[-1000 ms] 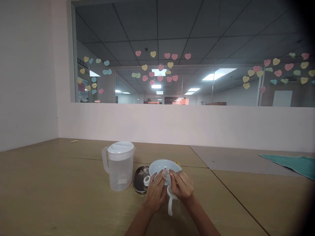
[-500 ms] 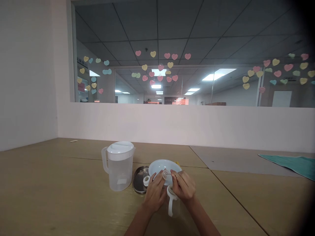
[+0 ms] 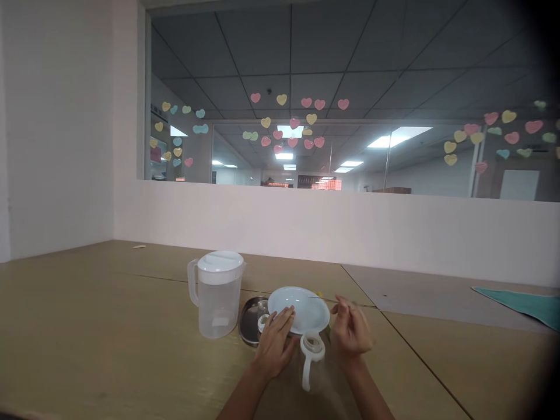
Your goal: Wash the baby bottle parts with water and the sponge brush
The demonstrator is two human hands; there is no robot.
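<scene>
My left hand (image 3: pixel 275 341) is closed at the near rim of a white bowl (image 3: pixel 321 318). A pale bit shows at its fingertips, where the small round translucent cap was held; most of it is hidden. Right of the bowl, my right hand (image 3: pixel 353 332) pinches a thin dark stick (image 3: pixel 321 298) that points left over the bowl; the hand is slightly blurred. Between my forearms stands a clear bottle with a white collar and handle (image 3: pixel 307 373), its mouth uncovered. A white ring-shaped cap (image 3: pixel 263 322) lies in a metal tray (image 3: pixel 250 335), partly behind my left hand.
A translucent pitcher (image 3: pixel 219 309) with a white lid stands left of the tray. Something yellow (image 3: pixel 319 294) peeks out behind the bowl. A teal cloth (image 3: pixel 525 304) lies at the far right, and a small pale scrap (image 3: pixel 139 246) at the back left. A wall with a window rises behind the table.
My right hand has drawn back to the right with the stick, away from the cap at my left hand. The bottle mouth now shows fully. The whole view has shifted slightly.
</scene>
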